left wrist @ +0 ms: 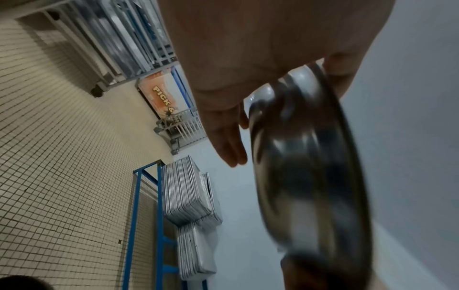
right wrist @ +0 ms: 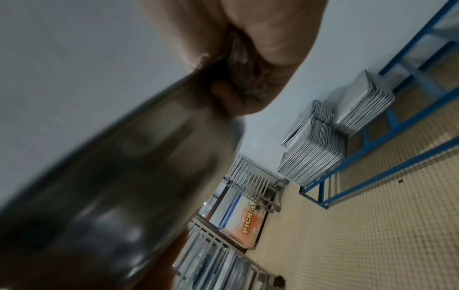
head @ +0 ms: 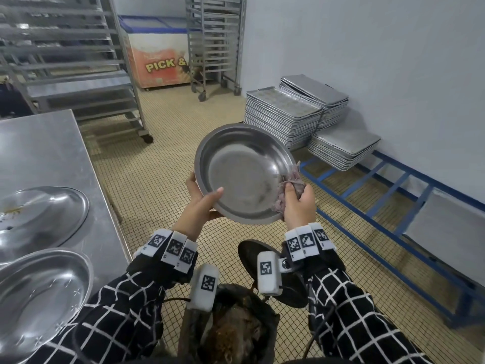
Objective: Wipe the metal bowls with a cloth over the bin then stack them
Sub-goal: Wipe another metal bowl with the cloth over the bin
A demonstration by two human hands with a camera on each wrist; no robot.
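Bowl (head: 245, 174) in question, a wide shallow metal one, is hanging in the air between the person's two hands, tilted with its hollow facing the head camera, above the tiled floor (head: 162, 164) and just beyond the dark bin (head: 233, 327) at the bottom of the view. The left hand (head: 202, 203) is reaching up from the lower left and gripping the near-left rim: the thumb is lying straight across the inside, while the fingers are passing behind the bowl; the left wrist view shows them lying straight and close together against the outside wall (left wrist: 231, 137). The right hand (head: 298, 203) is coming up from the lower right with its back to the head camera, fingers curled round a crumpled greyish cloth (head: 290, 179) and pressing it against the bowl's right rim, the thumb lying on top of the wad. Both forearms, in black sleeves with white checks (head: 110, 319), are rising steeply toward the bowl.

Two more metal bowls (head: 39, 292) are sitting side by side on the steel table (head: 52, 151) to the left, not stacked.
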